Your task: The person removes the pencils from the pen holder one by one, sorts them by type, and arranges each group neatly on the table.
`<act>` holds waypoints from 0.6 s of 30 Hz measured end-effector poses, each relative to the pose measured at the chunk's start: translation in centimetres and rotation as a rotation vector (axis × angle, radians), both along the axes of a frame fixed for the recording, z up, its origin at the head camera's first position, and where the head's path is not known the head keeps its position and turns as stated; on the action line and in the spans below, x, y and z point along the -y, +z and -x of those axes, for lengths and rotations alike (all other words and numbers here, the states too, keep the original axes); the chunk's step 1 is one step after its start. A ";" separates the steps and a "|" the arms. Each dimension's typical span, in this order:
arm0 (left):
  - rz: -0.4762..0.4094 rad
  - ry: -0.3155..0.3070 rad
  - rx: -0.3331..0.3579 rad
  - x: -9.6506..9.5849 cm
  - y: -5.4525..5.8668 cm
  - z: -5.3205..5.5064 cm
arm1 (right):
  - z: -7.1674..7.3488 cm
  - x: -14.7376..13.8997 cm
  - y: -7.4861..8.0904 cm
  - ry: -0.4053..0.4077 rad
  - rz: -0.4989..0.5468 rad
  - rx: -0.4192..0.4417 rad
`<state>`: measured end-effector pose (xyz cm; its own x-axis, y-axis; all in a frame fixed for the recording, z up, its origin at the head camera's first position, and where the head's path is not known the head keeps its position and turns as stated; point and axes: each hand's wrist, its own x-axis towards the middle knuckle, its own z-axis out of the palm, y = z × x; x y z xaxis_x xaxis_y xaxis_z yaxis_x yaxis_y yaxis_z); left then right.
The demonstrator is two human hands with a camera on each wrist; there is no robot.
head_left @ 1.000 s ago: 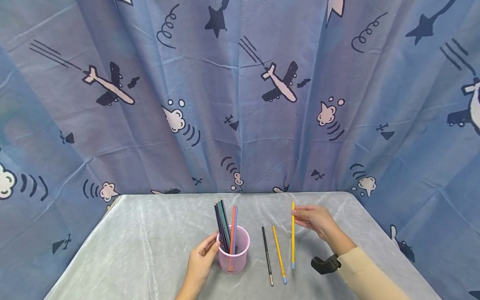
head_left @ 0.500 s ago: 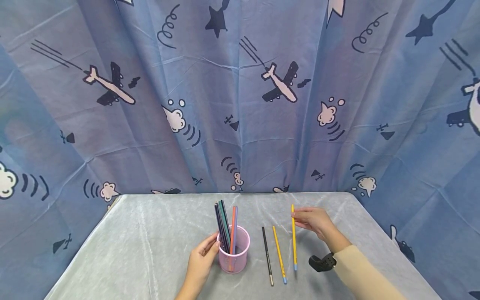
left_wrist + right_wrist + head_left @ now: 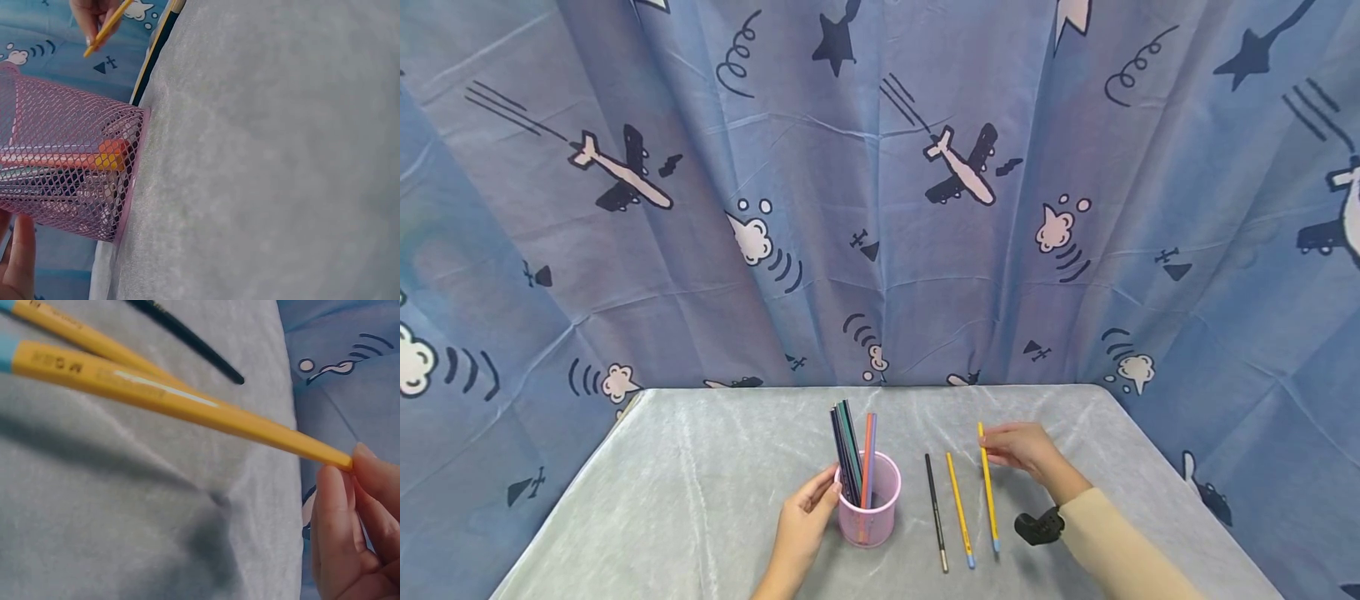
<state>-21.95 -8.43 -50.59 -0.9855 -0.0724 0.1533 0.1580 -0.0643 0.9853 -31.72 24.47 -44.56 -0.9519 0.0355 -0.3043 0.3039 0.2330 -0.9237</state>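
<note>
As I watch left hand (image 3: 800, 521) grip pink cup (image 3: 872, 532), right hand (image 3: 1026, 448) pinches yellow pencil (image 3: 988, 492) near one end; weak pinch might let it slip.

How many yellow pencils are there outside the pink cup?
2: one yellow pencil pinched in the right hand, and the other yellow pencil lying on the table beside the black pencil.

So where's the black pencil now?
In the head view, the black pencil lies on the table, right of the pink mesh cup and just left of the unheld yellow pencil.
</note>
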 end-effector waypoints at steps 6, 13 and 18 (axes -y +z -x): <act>0.004 0.004 0.006 0.0 0.1 0.0 | 0.2 0.0 -1.1 0.032 -0.030 -0.010; -0.003 0.005 0.009 0.0 0.0 0.0 | 0.4 0.3 -1.9 0.025 -0.069 -0.007; -0.012 0.001 0.003 0.0 0.0 0.1 | 0.7 0.5 -2.7 -0.011 -0.091 0.009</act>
<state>-22.01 -8.40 -50.58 -0.9859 -0.0753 0.1496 0.1553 -0.0755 0.9850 -32.38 23.97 -47.24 -0.9487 0.0736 -0.3074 0.3147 0.3127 -0.8962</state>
